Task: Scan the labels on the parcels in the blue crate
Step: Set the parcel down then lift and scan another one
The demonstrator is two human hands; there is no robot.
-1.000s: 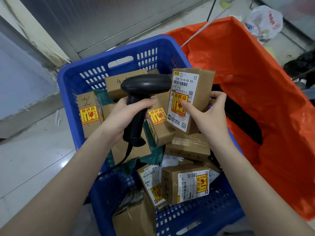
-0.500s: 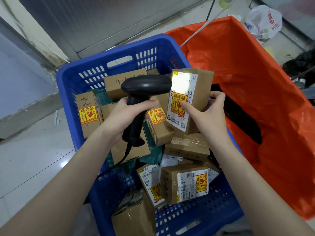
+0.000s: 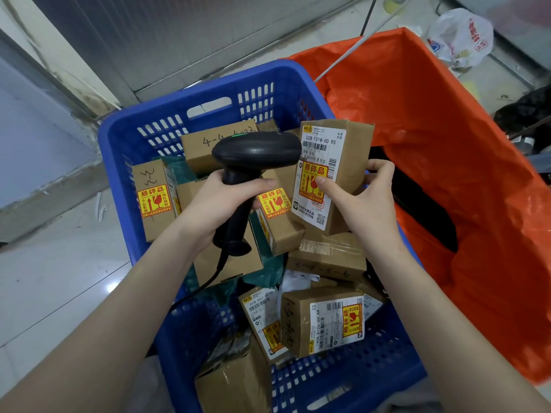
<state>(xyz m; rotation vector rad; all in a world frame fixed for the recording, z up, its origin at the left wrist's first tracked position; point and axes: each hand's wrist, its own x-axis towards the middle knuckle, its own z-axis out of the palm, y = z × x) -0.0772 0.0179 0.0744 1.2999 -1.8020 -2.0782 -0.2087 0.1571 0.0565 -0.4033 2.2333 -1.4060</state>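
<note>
A blue plastic crate (image 3: 190, 117) holds several brown cardboard parcels with white shipping labels and yellow-red fragile stickers. My left hand (image 3: 219, 204) grips the handle of a black corded barcode scanner (image 3: 256, 150), its head pointing right. My right hand (image 3: 362, 201) holds one upright parcel (image 3: 351, 147) just right of the scanner head, its white label (image 3: 319, 162) facing me. The scanner head covers the label's left edge. Another labelled parcel (image 3: 301, 320) lies in the crate's near part.
An orange sack (image 3: 447, 138) stands open against the crate's right side, with something black (image 3: 423, 210) inside. A white plastic bag (image 3: 460, 37) lies on the floor at the far right. Pale tiled floor (image 3: 59, 278) lies to the left, a metal wall behind.
Half a second ago a bright scanner light lit the top of the held parcel's label; that light is gone now. Both hands have stayed almost in place.
</note>
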